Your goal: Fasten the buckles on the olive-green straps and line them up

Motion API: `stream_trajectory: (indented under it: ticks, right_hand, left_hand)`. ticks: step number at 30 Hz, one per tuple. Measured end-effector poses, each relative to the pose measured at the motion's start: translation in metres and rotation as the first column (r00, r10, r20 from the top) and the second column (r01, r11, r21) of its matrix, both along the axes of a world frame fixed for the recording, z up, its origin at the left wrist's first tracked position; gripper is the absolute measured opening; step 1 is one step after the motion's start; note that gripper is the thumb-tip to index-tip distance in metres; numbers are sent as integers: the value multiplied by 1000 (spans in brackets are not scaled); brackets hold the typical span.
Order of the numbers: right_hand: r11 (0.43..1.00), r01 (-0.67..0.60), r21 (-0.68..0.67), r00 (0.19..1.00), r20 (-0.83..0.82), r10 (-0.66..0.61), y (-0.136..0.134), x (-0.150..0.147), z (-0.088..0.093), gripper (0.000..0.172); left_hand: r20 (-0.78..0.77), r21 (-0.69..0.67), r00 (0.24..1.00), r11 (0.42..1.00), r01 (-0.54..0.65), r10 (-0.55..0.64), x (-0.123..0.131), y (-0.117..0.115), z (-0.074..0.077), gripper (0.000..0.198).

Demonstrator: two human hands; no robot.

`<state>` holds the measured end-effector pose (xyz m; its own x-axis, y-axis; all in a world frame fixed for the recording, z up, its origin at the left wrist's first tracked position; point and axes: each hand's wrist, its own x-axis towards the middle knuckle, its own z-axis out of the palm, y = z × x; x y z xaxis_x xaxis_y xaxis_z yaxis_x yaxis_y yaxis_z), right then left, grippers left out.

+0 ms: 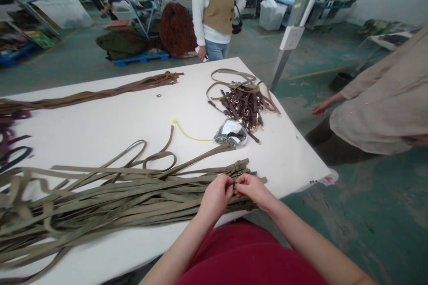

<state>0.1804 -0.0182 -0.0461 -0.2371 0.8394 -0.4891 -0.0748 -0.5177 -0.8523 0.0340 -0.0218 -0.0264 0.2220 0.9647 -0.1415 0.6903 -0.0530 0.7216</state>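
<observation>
My left hand [216,197] and my right hand [254,189] meet above the table's near edge, with their fingertips pinched together on a small dark metal buckle [234,187]. The buckle sits on the end of an olive webbing strap. A long bundle of olive webbing straps [100,200] lies on the white table [284,160], running left from beneath my hands. Several small buckles show along the strap ends near my fingers. My fingers hide most of the held buckle.
A heap of brown straps with metal hardware [242,102] and a clear bag [231,133] lie on the table beside a yellow cord [187,131]. Standing people are at the far edge [217,13] and right corner [368,116]. A metal post [294,22] rises behind.
</observation>
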Motion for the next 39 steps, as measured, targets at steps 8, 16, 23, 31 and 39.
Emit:
stream_trajectory:
  ticks: [8,16,23,31,39]
  right_hand:
    - [997,-17,70,986,-165,28,-3,11,12,22]
    - [967,161,196,970,148,-191,7,20,-26,17]
    - [943,95,320,848,470,-245,23,28,-85,16]
    - [911,-250,327,501,849,-167,33,41,-110,17]
    - [903,-230,364,475,851,-222,62,31,-90,26]
  left_hand:
    - [271,-90,961,996,-24,47,2,-1,0,41]
    - [-232,38,951,975,220,-206,-12,10,-12,25]
    - [-523,-139,831,981,139,-192,-66,26,-46,36]
    - [-662,16,743,989,148,-101,-123,43,-75,32]
    - [-665,44,730,969,245,-154,-88,129,-90,26]
